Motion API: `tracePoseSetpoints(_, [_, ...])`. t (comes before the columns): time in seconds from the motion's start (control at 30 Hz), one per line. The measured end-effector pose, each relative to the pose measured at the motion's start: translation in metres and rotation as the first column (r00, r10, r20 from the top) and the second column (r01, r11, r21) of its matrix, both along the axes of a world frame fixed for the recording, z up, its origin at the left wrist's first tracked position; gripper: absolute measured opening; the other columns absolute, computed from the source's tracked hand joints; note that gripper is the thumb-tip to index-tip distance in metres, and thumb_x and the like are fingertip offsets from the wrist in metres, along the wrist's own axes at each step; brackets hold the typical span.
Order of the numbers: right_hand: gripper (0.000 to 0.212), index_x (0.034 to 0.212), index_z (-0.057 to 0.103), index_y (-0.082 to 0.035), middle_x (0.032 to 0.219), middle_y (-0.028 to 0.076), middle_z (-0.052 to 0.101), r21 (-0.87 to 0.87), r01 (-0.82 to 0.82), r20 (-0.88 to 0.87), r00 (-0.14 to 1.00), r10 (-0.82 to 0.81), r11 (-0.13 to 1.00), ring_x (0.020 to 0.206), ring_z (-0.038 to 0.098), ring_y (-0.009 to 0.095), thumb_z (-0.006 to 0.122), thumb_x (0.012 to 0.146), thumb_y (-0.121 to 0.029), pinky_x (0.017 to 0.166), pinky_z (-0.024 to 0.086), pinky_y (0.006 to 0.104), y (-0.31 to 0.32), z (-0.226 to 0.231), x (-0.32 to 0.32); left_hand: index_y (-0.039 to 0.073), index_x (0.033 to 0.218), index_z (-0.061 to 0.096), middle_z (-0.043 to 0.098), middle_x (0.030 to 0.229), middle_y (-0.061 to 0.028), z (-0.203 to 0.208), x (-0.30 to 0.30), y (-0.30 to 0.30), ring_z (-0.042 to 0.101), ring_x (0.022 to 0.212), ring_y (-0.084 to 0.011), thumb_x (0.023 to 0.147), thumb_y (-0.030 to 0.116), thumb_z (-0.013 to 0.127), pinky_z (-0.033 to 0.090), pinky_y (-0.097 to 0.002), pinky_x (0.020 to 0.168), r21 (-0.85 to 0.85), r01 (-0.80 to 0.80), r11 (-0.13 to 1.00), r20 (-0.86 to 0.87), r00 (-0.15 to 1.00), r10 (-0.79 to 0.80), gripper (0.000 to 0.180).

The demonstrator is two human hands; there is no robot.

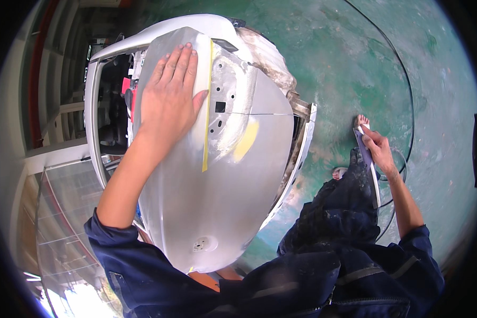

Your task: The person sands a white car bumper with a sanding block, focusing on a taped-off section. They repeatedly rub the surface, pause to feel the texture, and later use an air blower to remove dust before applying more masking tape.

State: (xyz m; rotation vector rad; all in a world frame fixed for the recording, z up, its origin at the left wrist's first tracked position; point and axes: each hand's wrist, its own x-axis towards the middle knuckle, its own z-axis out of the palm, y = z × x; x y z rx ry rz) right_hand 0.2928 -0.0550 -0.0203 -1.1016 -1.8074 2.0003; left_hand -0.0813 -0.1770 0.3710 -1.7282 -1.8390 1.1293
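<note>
My left hand [172,85] lies flat, fingers stretched out, on the upper part of a dull grey car body panel [217,201]. Just right of that hand, a strip of yellow masking tape [205,143] runs along the panel. Beyond the tape is a recessed area with several holes and whitish sanded filler [242,85] around it. A yellow putty patch [247,140] sits below the filler. Out at the right, beside my leg, my right hand [378,148] is closed around a long, narrow sanding block [364,147] with a purple face, held away from the panel.
White car bodywork [196,24] surrounds the panel at the top and left. A rusty, bare metal edge [300,106] juts out at its right. A black hose [409,79] curves across the green floor [334,53]. Clear sheeting [63,212] hangs at the lower left.
</note>
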Motion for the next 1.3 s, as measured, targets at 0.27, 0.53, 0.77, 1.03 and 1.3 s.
tracePoseSetpoints(0.27, [0.045,0.142,0.062,0.001,0.102,-0.003,0.061,-0.143,-0.007,-0.009,1.0,0.005,0.99,0.084,0.051,0.005,0.059,0.104,-0.023,0.077,0.043,0.0229,-0.007,0.021,-0.025,-0.006,0.156,0.036,0.031,0.168,-0.0178,-0.041,0.044,-0.046,0.024,0.158,-0.0296,0.098,0.049,0.058,0.02,-0.044,0.129,0.015,-0.171,0.985,-0.026,0.985,0.171,0.084])
tracePoseSetpoints(0.53, [0.046,0.146,0.06,-0.003,0.093,-0.006,0.058,-0.138,-0.069,-0.069,0.996,0.06,0.988,0.08,0.049,0.003,0.059,0.106,-0.026,0.074,0.042,0.0209,-0.014,0.022,-0.046,-0.006,0.157,0.034,0.032,0.167,-0.0174,-0.04,0.026,-0.012,0.026,0.157,-0.0298,0.101,0.053,0.053,0.021,-0.0428,0.129,0.088,-0.138,0.986,-0.082,0.986,0.145,0.083])
tracePoseSetpoints(0.77, [0.046,0.152,0.052,-0.004,0.107,-0.002,0.059,-0.235,0.107,-0.294,0.94,-0.175,0.966,0.091,0.05,0.006,0.053,0.109,-0.02,0.081,0.041,0.0218,-0.041,0.077,-0.086,-0.005,0.157,0.035,0.032,0.167,-0.0163,-0.041,0.02,-0.011,0.026,0.157,-0.0283,0.101,0.054,0.052,0.022,-0.0428,0.129,-0.007,-0.097,0.995,-0.072,0.993,0.096,0.083])
tracePoseSetpoints(1.03, [0.062,0.149,0.053,-0.002,0.136,0.027,0.049,-0.09,0.296,-0.61,0.738,-0.288,0.951,0.125,0.054,0.04,0.074,0.094,-0.022,0.106,0.046,0.0421,-0.14,0.234,-0.238,-0.005,0.155,0.038,0.034,0.166,-0.0176,0.0,0.074,-0.096,0.029,0.156,-0.0301,0.091,0.048,0.064,0.024,-0.0452,0.128,-0.169,-0.26,0.951,0.005,0.964,0.265,0.087])
tracePoseSetpoints(1.3, [0.057,0.143,0.055,0.004,0.129,0.032,0.047,-0.029,0.47,-0.626,0.68,-0.382,0.882,0.119,0.049,0.047,0.072,0.094,-0.021,0.099,0.045,0.0514,-0.172,0.267,-0.281,-0.008,0.153,0.04,0.04,0.161,-0.025,0.016,0.088,-0.208,0.036,0.151,-0.0436,0.094,0.049,0.062,0.028,-0.0555,0.122,-0.062,-0.26,0.964,0.037,0.964,0.262,0.085])
